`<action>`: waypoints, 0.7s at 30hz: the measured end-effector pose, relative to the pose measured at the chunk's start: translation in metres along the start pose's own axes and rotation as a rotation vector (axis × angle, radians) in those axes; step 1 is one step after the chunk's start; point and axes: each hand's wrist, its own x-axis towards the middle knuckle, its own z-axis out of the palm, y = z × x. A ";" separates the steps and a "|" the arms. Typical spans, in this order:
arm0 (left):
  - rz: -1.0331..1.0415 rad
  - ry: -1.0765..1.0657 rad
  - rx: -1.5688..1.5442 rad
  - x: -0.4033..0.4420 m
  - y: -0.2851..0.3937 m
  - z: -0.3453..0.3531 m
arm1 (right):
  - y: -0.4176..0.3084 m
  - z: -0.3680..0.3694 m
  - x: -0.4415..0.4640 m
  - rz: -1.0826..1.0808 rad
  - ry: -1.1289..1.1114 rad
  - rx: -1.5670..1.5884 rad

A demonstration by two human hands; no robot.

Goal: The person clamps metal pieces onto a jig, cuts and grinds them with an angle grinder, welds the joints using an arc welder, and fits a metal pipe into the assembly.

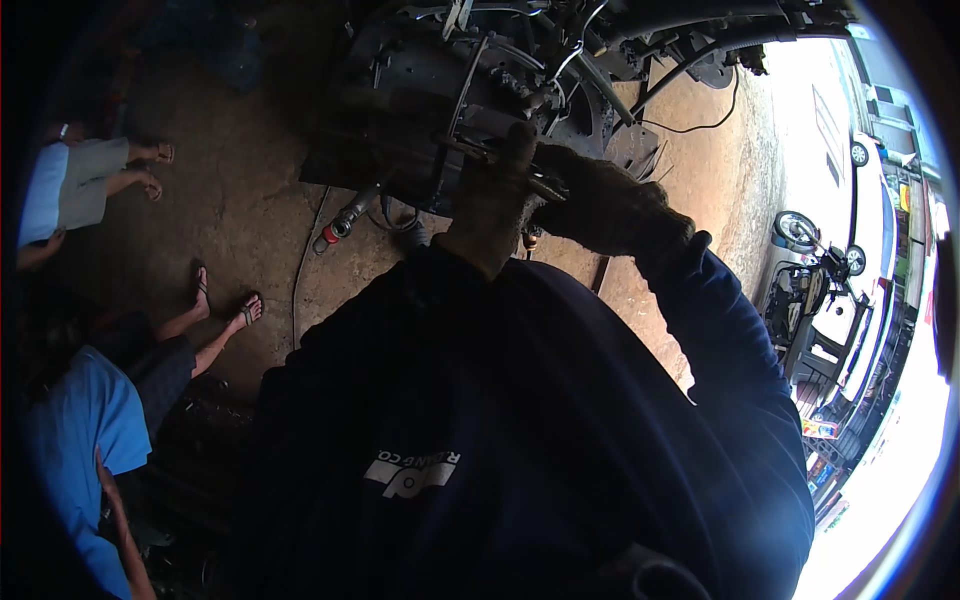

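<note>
Both my hands wear dark, dirty work gloves and meet in front of my chest, beside a dark metal frame (400, 110) with rods and brackets. My left hand (490, 200) is closed, thumb upward, near a thin metal bar at the frame's edge. My right hand (600, 205) is closed just beside it, knuckles outward. Between the two gloves a short ridged metal piece (547, 187) shows. What each hand grips is mostly hidden by the gloves and shadow.
A tool with a red ring (328, 238) hangs at the frame's lower left. An open-end wrench (575, 50) lies among the parts above. Cables cross the dirt floor (250, 180). Seated people (90, 430) are at left. A motorcycle (815, 270) and white car (870, 200) stand right.
</note>
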 end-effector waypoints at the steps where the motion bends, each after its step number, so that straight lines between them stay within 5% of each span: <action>1: 0.003 0.001 -0.001 0.000 -0.002 -0.001 | 0.001 0.001 0.001 -0.002 0.000 -0.002; 10: -0.069 -0.143 0.020 -0.012 0.006 -0.008 | 0.003 0.000 0.005 0.036 -0.058 -0.024; 16: 0.225 -0.079 0.387 -0.010 0.002 -0.006 | -0.005 -0.010 0.004 0.128 -0.161 -0.033; 19: -0.004 -0.102 0.093 -0.010 0.002 -0.006 | 0.017 0.000 -0.006 -0.025 0.013 0.069; 21: 0.156 -0.049 0.287 -0.011 0.004 -0.006 | 0.033 0.002 -0.010 0.100 0.144 0.734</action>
